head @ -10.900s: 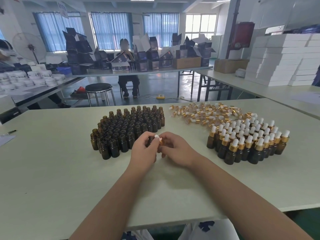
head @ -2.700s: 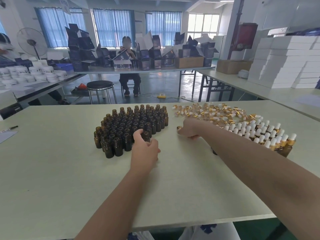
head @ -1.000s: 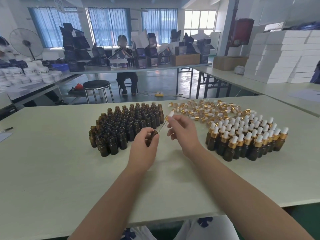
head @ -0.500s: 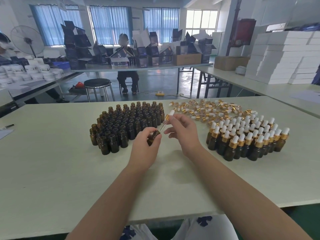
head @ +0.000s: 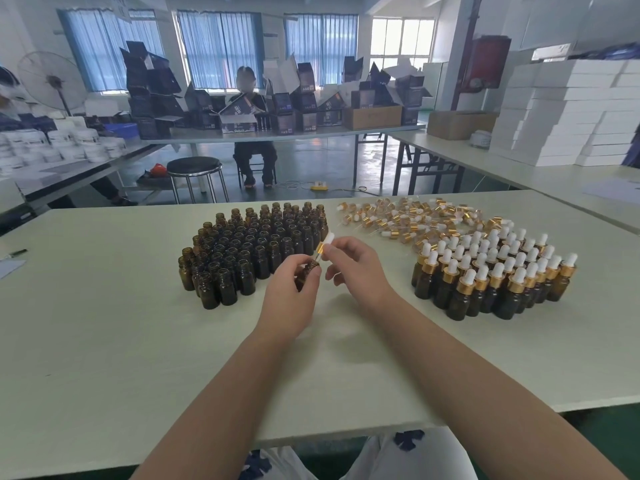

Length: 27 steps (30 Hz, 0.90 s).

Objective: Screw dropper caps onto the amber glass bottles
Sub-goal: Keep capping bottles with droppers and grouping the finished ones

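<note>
hands meet over the middle of the pale, flat worktop [head: 104,341]. the left hand [head: 289,299] has fingers and thumb curled round a small amber glass bottle [head: 307,271], held tilted with its open neck toward the right hand. the right hand [head: 358,271] pinches a dropper cap with a gold collar and white rubber bulb [head: 323,244] between thumb and forefinger, its other fingers loosely spread. the cap's lower end is at the bottle's mouth; whether the collar sits on the threads i cannot tell.

just beyond the left hand, toward the far edge, stands a dense cluster of uncapped amber glass bottles [head: 252,251], all upright and packed together. along the far edge, right of that cluster, lies a loose heap of gold-and-white dropper caps [head: 408,218]. nearer the right edge stands a second tight cluster of amber bottles fitted with gold collars and white bulbs [head: 491,275], just beside the heap.

past the worktop a round black stool with metal legs [head: 195,168] stands on the floor, and a person [head: 254,133] sits behind a long table piled with dark cartons [head: 304,98]. stacked flat white boxes [head: 568,112] cover a table at the right.
</note>
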### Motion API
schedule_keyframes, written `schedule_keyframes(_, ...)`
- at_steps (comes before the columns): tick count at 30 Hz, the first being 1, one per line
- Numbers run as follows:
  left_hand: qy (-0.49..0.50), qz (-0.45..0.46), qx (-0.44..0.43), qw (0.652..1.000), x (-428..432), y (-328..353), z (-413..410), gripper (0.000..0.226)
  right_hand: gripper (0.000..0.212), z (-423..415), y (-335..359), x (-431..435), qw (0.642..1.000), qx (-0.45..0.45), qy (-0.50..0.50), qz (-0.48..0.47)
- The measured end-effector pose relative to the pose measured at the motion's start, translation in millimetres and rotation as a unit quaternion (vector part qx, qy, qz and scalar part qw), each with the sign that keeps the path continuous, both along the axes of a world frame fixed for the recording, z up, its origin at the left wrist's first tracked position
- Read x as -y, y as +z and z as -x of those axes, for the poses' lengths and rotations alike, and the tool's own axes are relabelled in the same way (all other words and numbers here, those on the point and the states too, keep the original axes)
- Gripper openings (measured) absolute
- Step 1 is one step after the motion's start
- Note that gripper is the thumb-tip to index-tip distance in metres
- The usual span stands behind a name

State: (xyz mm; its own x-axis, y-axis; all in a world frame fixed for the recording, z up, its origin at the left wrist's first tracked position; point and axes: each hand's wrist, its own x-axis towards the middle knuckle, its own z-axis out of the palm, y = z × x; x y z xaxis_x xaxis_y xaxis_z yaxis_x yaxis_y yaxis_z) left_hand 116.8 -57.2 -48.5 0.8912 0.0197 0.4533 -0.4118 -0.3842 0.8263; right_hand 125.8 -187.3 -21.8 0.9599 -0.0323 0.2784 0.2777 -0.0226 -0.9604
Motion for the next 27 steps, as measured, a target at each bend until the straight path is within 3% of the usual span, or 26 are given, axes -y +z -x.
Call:
schedule_keyframes(14, -0.012, -0.008, -0.003, 1.0, -0.6, 3.5, 3.8, 0.012, 0.018, -1.9, -5.8, 5.5, 0.99, 0.02, 0.042, 0.131)
schedule_keyframes(20, -0.008, -0.011, -0.021, 1.0, -0.4, 2.8, 4.5, 0.015, 0.042, -3.4, -6.7, 8.7, 0.987, 0.034, 0.04, 0.155)
schedule_keyframes(27, -0.006, -0.043, -0.021, 0.999, -1.7, 1.8, 3.4, 0.023, 0.049, -7.0, -11.2, 11.2, 0.979, 0.022, 0.024, 0.202)
